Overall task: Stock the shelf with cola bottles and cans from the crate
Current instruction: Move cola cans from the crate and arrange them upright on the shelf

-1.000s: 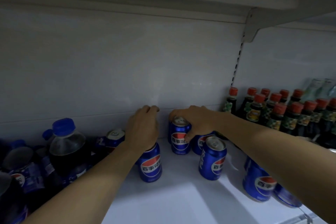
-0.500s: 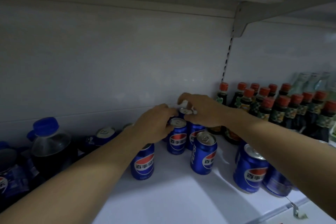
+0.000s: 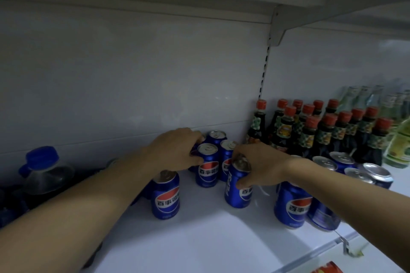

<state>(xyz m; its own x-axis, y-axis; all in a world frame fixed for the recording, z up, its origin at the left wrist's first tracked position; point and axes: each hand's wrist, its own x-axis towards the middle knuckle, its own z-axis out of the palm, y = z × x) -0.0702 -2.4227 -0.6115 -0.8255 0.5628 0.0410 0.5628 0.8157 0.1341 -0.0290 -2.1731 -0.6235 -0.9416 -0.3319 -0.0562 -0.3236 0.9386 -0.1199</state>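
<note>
The right hand (image 3: 259, 166) has come forward off the back cans and now wraps its fingers around the top of a blue can (image 3: 238, 186) nearer the front, which leans slightly left. The left hand (image 3: 177, 150) has reached further back and grips a can (image 3: 195, 155) in the rear cluster by the back wall, mostly hidden under the fingers. Beside it stands a can (image 3: 207, 165) with a red, white and blue Pepsi globe and the Chinese characters 百事可乐. A front can (image 3: 166, 195) and the cans at right (image 3: 291, 205) carry the same mark. All stand on the white shelf (image 3: 199, 239). A cola bottle (image 3: 44, 173) with a blue cap stands far left; red-capped dark sauce bottles (image 3: 324, 133) fill the right, labels unreadable.
</note>
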